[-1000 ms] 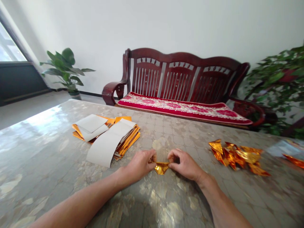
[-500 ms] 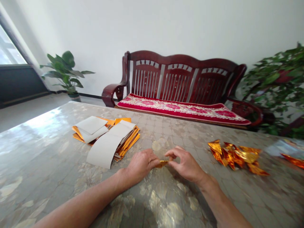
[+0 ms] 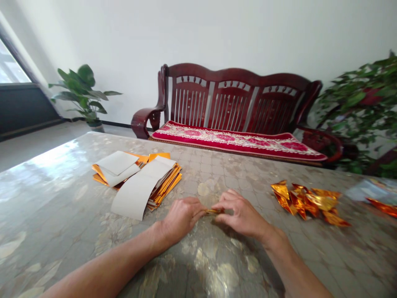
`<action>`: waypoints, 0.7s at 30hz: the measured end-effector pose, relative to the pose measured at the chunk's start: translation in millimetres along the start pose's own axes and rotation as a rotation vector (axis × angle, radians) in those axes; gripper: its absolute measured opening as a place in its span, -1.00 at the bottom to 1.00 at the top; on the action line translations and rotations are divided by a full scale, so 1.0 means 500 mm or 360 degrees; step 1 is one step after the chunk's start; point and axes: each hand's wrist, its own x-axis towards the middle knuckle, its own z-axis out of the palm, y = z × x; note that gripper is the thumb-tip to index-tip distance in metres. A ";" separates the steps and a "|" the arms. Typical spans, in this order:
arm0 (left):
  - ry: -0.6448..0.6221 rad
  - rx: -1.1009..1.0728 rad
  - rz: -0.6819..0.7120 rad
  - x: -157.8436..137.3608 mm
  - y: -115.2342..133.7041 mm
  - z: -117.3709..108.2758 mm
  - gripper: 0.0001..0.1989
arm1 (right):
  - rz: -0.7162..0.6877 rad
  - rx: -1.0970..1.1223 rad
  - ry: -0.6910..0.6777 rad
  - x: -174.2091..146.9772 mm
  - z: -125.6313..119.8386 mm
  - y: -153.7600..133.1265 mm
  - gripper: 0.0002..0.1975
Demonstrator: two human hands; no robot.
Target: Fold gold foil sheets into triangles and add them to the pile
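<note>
Between my two hands, just above or on the table, is a small piece of folded gold foil paper (image 3: 213, 211). My left hand (image 3: 182, 217) pinches its left end between thumb and fingers. My right hand (image 3: 237, 211) has its fingertips on the right end, with the thumb below and the fingers above. Most of the paper is hidden by the fingers. To the left lies a stack of foil paper sheets (image 3: 166, 186), gold-orange at the edges, with pale backs facing up. Several folded gold foil pieces (image 3: 305, 200) lie in a heap to the right.
The table (image 3: 83, 248) has a glossy, patterned cover. A clear plastic bag (image 3: 372, 190) with orange foil by it lies at the right edge. Behind the table stands a dark red wooden bench (image 3: 234, 99) with a red floral cushion. Potted plants (image 3: 83, 91) flank it.
My right fingers have moved left over the foil paper and closed down on it. The paper now looks flatter, and less of it shows. The view has shifted slightly.
</note>
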 end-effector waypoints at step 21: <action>0.0042 0.0306 0.0046 0.011 0.007 0.007 -0.61 | -0.0207 -0.0227 0.0290 0.002 0.045 -0.012 -0.74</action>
